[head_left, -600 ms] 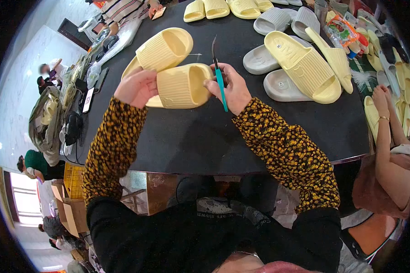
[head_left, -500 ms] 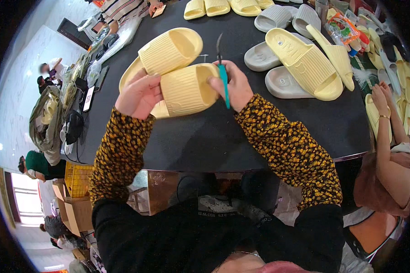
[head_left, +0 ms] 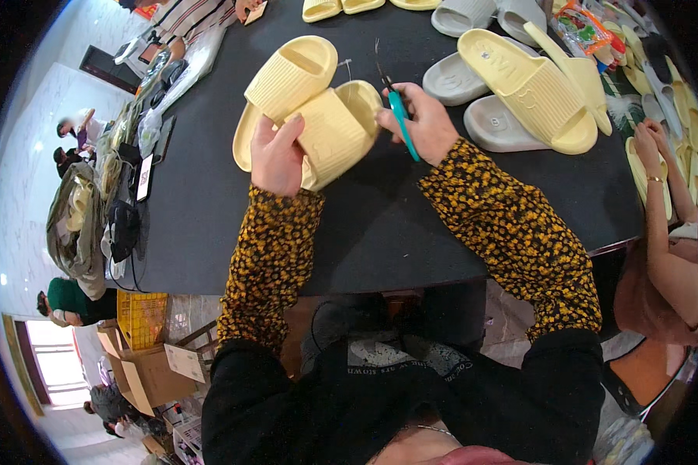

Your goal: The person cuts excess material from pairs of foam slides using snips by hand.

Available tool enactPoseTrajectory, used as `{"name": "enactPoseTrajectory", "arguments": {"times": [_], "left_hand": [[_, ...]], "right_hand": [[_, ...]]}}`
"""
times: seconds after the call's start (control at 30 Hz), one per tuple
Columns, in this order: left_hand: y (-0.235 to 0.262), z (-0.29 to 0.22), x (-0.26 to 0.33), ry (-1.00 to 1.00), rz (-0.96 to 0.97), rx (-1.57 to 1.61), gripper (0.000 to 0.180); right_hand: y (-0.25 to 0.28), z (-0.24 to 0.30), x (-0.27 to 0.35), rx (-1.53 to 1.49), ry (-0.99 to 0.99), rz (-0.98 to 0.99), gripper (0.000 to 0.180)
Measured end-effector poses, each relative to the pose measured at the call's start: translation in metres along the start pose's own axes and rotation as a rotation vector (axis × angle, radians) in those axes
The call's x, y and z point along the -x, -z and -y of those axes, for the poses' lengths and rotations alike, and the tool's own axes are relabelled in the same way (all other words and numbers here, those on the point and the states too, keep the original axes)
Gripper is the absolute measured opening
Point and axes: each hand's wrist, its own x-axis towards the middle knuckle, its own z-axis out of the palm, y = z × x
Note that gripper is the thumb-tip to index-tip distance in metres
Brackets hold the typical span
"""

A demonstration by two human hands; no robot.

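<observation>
My left hand (head_left: 278,161) grips a pale yellow slipper (head_left: 335,133) with a ribbed strap, thumb on the strap and fingers partly hidden. Behind it, overlapping, lies a second yellow slipper (head_left: 288,81). A thin clear thread-like strip rises between the two. My right hand (head_left: 433,128) is closed around teal-handled scissors (head_left: 400,116), their slim dark blades pointing away from me. The right fingertips are close by the held slipper's toe edge; whether they touch it I cannot tell.
Yellow slippers (head_left: 531,89) rest on grey slippers (head_left: 504,128) at the right of the dark table (head_left: 411,240). More slippers line the far edge. A co-worker's hands (head_left: 650,151) are at the right, another person's hand (head_left: 248,9) far left. A phone (head_left: 144,178) lies at the left edge.
The held slipper has tilted, its toe end turning up and away. My left hand has shifted right, and my right hand with the scissors has drawn slightly right, off the slipper's toe.
</observation>
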Motion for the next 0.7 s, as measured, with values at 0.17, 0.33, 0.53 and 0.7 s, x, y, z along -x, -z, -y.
{"name": "enactPoseTrajectory", "arguments": {"times": [0.17,0.33,0.53,0.7], "left_hand": [[0.037,0.016,-0.013,-0.022,-0.125,-0.279,0.038],[0.028,0.017,-0.009,-0.011,-0.097,-0.019,0.043],[0.018,0.007,0.0,-0.048,-0.03,-0.025,0.047],[0.016,0.006,0.004,-0.045,-0.048,-0.045,0.048]], "right_hand": [[-0.001,0.018,0.01,0.399,0.139,0.008,0.052],[-0.002,0.025,0.017,0.534,0.025,0.134,0.047],[-0.003,0.029,0.018,0.64,0.003,0.213,0.047],[-0.004,0.032,0.018,0.655,0.003,0.219,0.047]]}}
